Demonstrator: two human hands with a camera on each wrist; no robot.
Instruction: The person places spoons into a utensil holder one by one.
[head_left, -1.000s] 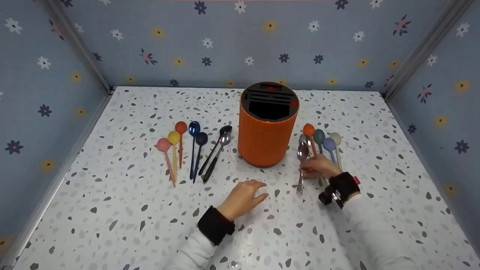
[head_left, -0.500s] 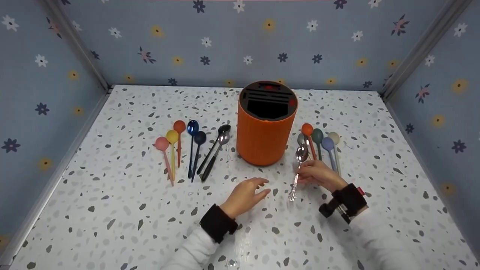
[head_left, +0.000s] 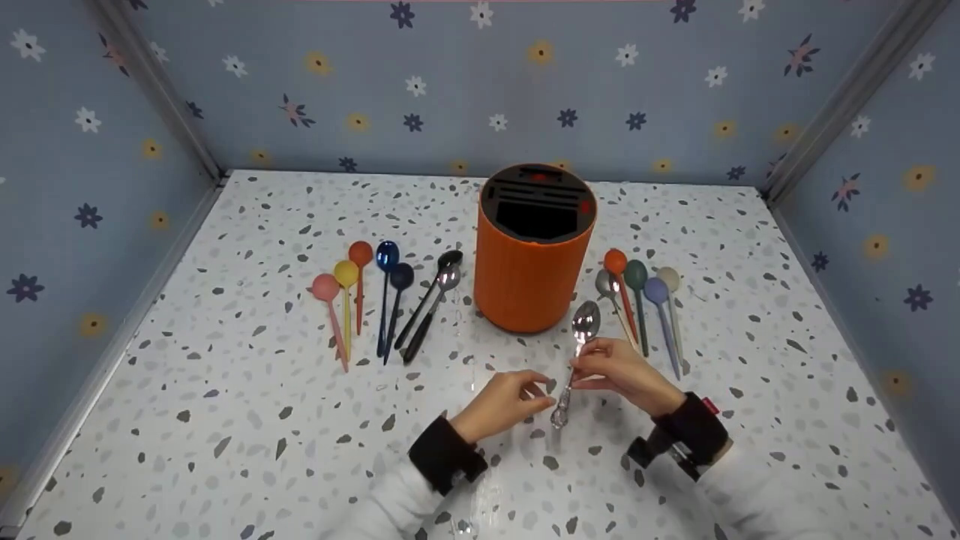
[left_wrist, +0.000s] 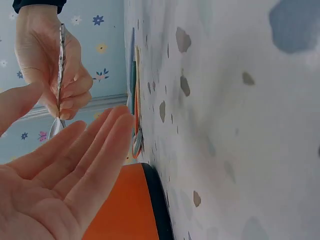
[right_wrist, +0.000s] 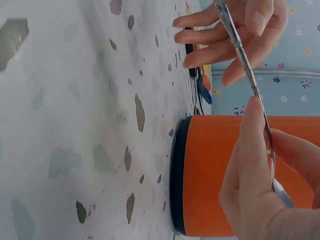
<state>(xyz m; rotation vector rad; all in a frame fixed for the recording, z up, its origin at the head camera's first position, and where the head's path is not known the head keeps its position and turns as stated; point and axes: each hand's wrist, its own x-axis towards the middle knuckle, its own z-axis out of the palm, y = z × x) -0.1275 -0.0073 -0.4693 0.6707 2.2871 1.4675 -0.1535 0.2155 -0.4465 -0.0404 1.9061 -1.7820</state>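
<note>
My right hand [head_left: 619,371] pinches a silver spoon [head_left: 586,321] with an ornate handle, thumb and fingers near the neck. The spoon's bowl points away, in front of the orange utensil holder [head_left: 529,285]. Its handle end slants down toward my left hand [head_left: 502,405], which is held with fingers spread and thumb apart. In the left wrist view the left palm [left_wrist: 45,200] shows with nothing in it, and the spoon handle [left_wrist: 61,65] hangs beyond the thumb. The right wrist view has the handle [right_wrist: 242,55] overlapping the left hand's fingers [right_wrist: 210,37].
To the right of the holder lie several spoons: silver [head_left: 607,283], orange [head_left: 615,262], green [head_left: 636,274], lavender [head_left: 657,291] and cream [head_left: 669,279]. On the left are pink [head_left: 325,288], yellow [head_left: 346,273], red [head_left: 360,253], blue [head_left: 388,256], navy [head_left: 401,276] and black-handled [head_left: 421,337] spoons.
My right hand has lifted the ornate silver spoon away from the right group and brought it left and nearer. My left hand has shifted slightly right, close to the handle end.
</note>
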